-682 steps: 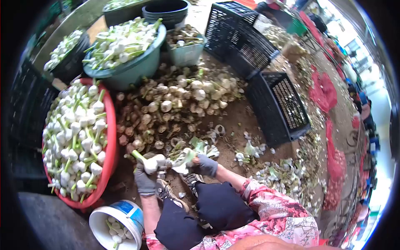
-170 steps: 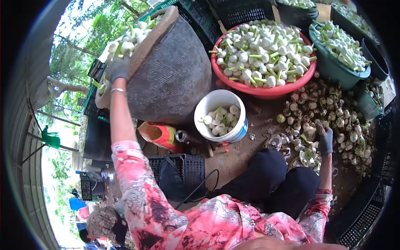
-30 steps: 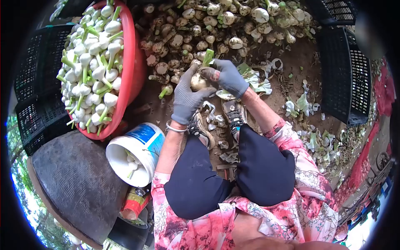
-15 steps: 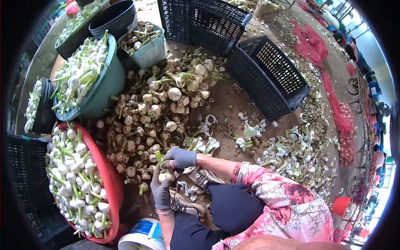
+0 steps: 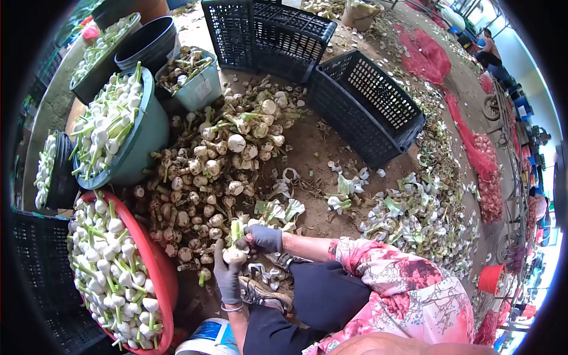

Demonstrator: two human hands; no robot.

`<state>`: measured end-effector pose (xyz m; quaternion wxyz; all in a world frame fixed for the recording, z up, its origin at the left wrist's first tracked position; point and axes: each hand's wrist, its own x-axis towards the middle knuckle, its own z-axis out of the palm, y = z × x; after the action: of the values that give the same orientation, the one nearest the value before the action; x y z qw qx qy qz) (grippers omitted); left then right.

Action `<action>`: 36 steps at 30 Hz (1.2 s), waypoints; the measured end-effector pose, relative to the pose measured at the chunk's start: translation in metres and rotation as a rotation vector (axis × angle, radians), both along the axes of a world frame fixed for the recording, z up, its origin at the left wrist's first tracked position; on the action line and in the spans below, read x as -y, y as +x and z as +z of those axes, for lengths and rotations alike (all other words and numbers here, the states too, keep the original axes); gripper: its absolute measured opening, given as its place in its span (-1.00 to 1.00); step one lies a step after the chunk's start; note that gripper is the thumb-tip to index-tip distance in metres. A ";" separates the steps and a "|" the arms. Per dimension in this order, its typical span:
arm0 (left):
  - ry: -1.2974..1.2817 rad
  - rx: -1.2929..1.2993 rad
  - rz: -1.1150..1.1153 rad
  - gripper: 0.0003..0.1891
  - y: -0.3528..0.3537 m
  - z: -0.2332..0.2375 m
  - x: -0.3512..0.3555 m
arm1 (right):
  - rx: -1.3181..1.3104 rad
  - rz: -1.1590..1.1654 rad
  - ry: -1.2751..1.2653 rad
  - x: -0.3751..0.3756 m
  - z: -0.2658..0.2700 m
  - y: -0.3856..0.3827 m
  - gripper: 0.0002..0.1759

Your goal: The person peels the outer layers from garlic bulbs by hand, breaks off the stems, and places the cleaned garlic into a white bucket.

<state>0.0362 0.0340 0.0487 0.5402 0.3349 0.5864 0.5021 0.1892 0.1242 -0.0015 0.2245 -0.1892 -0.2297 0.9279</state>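
Note:
My left hand, in a grey glove, is closed around a garlic bulb with its thick pale-green stem pointing up. My right hand, also gloved, has its fingers curled in close beside the stem, just above the bulb; what they pinch is hidden. Past both hands lies a heap of untrimmed garlic with brownish skins and roots. Loose peeled leaves lie on the ground near my right hand.
To the left stand a red tub and a green tub, both full of white garlic. Black plastic crates stand ahead. Scattered husks cover the ground at right, beside red net sacks. A white bucket is near my left arm.
My right hand has shifted slightly right, away from the stem, and more of the pale stem now shows. The left hand still holds the bulb. The view has tilted a little.

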 end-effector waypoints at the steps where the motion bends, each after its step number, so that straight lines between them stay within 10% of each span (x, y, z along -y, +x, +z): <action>1: 0.081 -0.088 0.023 -0.24 0.006 0.013 -0.001 | 0.045 0.000 -0.011 0.002 -0.002 -0.001 -0.70; 3: 0.186 -0.538 0.039 -0.42 0.005 0.003 -0.001 | 0.135 0.000 -0.036 0.004 -0.008 -0.003 -0.69; 4: 0.066 -0.160 0.112 -0.43 0.004 0.010 0.000 | 0.216 -0.009 -0.036 -0.001 0.054 0.000 -0.72; 9: 0.054 0.993 0.113 -0.44 -0.011 -0.014 0.017 | 0.223 -0.087 0.135 0.008 0.012 -0.014 -0.78; 13: 0.128 -0.396 0.167 -0.39 0.014 0.001 -0.003 | 0.412 -0.114 0.066 0.007 -0.023 -0.007 -0.81; 15: 0.132 -0.392 0.123 -0.46 0.013 -0.006 -0.002 | 0.598 -0.076 0.321 0.012 -0.049 -0.012 -0.79; 17: -0.140 0.161 0.180 -0.57 0.007 0.007 -0.007 | 0.819 -0.183 0.852 0.002 0.019 -0.002 -0.75; 18: -0.072 0.685 0.239 -0.63 0.008 0.006 -0.010 | 0.827 -0.125 0.777 0.006 -0.001 -0.004 -0.70; 20: -0.158 0.818 0.350 -0.62 0.002 -0.021 -0.008 | 0.777 -0.086 0.760 0.001 0.011 -0.007 -0.67; 23: -0.036 -0.004 0.214 -0.57 -0.003 -0.007 -0.015 | 0.727 -0.095 0.757 -0.003 0.021 -0.010 -0.69; 29: 0.011 0.612 0.202 -0.61 -0.033 -0.021 -0.012 | 0.168 -0.159 -0.409 -0.013 0.032 0.002 -0.74; 36: -0.095 0.472 0.394 -0.80 -0.018 -0.032 -0.023 | 0.669 0.121 0.646 -0.009 0.015 0.001 -0.69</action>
<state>0.0181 0.0569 0.0171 0.5687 0.0632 0.5214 0.6331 0.1903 0.1332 0.0137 0.1309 -0.3845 -0.5771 0.7085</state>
